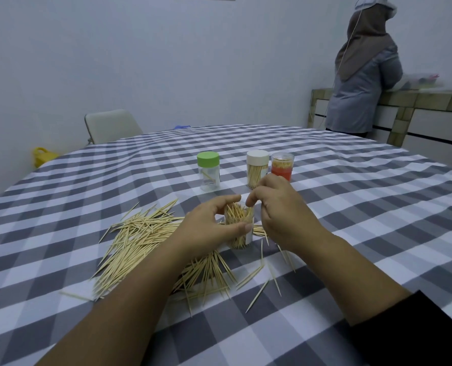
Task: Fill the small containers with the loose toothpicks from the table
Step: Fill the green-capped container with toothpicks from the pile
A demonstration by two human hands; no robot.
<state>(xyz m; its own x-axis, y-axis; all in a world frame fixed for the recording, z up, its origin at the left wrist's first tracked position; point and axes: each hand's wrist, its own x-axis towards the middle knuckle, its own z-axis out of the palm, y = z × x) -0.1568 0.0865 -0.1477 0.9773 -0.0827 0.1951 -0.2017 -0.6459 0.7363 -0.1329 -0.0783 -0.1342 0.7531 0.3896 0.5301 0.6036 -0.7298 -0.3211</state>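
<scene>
Toothpicks [140, 241]: thin pointed wooden sticks, heaped loose on checked tablecloth [351, 207].
Clear container [239, 228]: upright plastic cylinder, lidless, packed with sticks.
Left hand [206, 228]: fingers and thumb curled round clear container.
Right hand [280, 207]: fingertips pinched together over its open mouth; contents hidden.
Behind: green-lidded jar [208, 170], white-lidded jar [257, 167], orange-based tube [282, 166].

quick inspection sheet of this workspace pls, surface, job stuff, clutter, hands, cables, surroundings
surface: checked tablecloth, wrinkled
job's things: loose toothpicks piled left; open container nearly full; green-lid container almost empty; white-lid container and red container filled
clutter: nothing seen
grippers: left hand grips the open container; right hand fingers at its mouth
cables: thin cord on the bystander
surroundings: chair, yellow bag, counter
</scene>
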